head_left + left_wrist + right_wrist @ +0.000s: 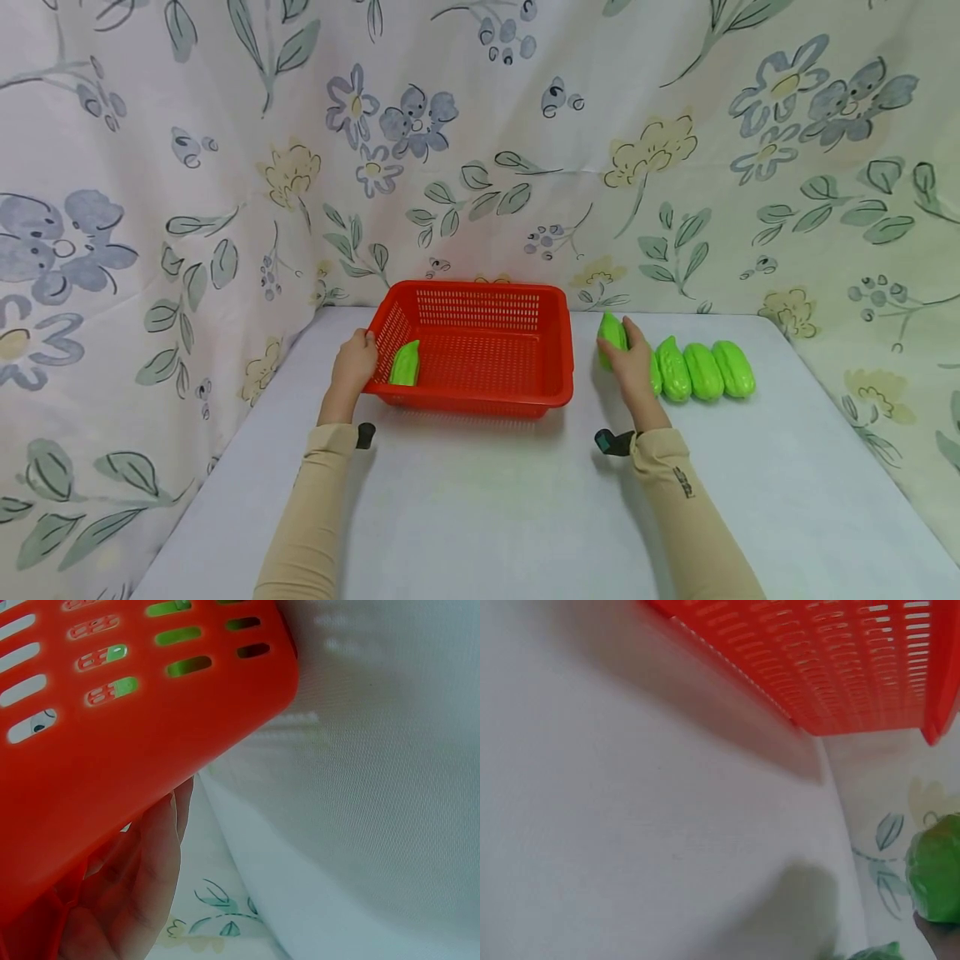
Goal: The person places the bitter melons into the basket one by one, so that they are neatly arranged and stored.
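My left hand (354, 367) grips the left rim of a red plastic basket (472, 405) with slotted walls. In the left wrist view its fingers (154, 877) curl under the basket's edge. Inside the basket, at the left end, lies one bright green bumpy gourd (406, 364). To the basket's right, my right hand (637, 371) holds another green gourd (612, 331) between thumb and fingers, pointed tip up. The right wrist view shows that gourd at its right edge, raised over the table. Several more gourds (705, 372) lie side by side just right of this hand, one partly hidden behind it.
The white table (480, 508) reaches back to a flower-printed cloth (480, 150) hanging behind and at both sides. The basket stands near the table's back edge. A small dark device (613, 442) sits at the right wrist, and another (365, 435) at the left.
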Action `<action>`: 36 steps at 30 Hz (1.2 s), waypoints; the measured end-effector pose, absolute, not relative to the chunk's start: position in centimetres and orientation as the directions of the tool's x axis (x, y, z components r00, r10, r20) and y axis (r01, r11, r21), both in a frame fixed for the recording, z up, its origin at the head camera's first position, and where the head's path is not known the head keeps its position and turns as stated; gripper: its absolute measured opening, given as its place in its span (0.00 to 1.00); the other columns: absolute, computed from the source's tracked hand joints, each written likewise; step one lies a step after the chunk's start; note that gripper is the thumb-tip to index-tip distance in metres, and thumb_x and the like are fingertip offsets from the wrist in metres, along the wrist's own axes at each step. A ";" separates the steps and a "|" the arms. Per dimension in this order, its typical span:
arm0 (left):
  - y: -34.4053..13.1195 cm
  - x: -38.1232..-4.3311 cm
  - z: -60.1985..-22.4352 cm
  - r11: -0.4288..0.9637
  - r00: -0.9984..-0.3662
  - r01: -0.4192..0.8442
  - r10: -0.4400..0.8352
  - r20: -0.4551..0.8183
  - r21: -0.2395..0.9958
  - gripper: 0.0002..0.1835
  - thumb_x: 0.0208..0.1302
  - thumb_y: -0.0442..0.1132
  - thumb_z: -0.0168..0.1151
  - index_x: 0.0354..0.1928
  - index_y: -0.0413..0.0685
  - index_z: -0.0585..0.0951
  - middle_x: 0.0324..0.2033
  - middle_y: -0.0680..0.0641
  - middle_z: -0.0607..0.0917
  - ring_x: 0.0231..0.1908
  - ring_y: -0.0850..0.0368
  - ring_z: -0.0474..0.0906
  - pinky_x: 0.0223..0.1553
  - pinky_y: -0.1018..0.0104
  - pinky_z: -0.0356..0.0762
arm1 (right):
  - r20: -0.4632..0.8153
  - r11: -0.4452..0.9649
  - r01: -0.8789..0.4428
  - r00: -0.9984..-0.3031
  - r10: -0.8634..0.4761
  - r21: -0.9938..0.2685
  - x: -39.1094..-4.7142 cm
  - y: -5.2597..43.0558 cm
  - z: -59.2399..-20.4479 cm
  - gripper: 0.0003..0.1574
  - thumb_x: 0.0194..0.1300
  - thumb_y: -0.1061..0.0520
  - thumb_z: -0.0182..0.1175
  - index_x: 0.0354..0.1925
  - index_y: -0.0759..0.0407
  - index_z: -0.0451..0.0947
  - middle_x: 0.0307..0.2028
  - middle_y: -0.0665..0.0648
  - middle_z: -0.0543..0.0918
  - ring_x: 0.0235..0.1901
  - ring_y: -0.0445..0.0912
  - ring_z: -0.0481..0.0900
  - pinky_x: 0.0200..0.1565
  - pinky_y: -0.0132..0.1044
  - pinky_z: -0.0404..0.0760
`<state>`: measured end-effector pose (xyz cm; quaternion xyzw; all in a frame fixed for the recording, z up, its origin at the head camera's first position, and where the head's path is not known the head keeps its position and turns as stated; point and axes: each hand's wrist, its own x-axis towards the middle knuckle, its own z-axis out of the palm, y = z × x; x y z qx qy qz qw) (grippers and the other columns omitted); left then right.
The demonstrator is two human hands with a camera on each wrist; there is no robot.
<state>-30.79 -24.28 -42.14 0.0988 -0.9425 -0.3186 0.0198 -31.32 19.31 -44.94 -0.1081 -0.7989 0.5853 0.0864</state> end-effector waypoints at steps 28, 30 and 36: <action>-24.4 -30.9 -42.2 0.782 -0.980 -0.171 -0.198 -0.023 0.599 0.28 0.80 0.46 0.29 0.68 0.32 0.62 0.60 0.28 0.74 0.53 0.35 0.76 0.53 0.43 0.74 | 0.117 0.231 -0.071 -0.974 0.192 -0.970 -32.2 16.9 -39.5 0.45 0.69 0.58 0.58 0.76 0.57 0.49 0.76 0.59 0.55 0.74 0.54 0.54 0.73 0.48 0.56; -24.4 -30.9 -42.2 0.782 -0.980 -0.172 -0.198 -0.023 0.599 0.28 0.80 0.46 0.29 0.68 0.32 0.62 0.60 0.28 0.74 0.53 0.35 0.77 0.53 0.43 0.74 | 0.125 0.224 -0.082 -0.974 0.187 -0.971 -32.3 16.6 -39.3 0.44 0.69 0.58 0.58 0.76 0.57 0.50 0.76 0.59 0.55 0.74 0.54 0.55 0.73 0.48 0.56; -24.3 -30.9 -42.1 0.782 -0.981 -0.169 -0.194 -0.023 0.600 0.28 0.79 0.46 0.29 0.69 0.32 0.62 0.61 0.28 0.74 0.54 0.35 0.76 0.54 0.42 0.73 | 0.155 0.226 -0.113 -0.972 0.176 -0.967 -32.5 15.6 -38.5 0.44 0.68 0.58 0.59 0.75 0.58 0.52 0.75 0.59 0.57 0.71 0.55 0.58 0.72 0.50 0.59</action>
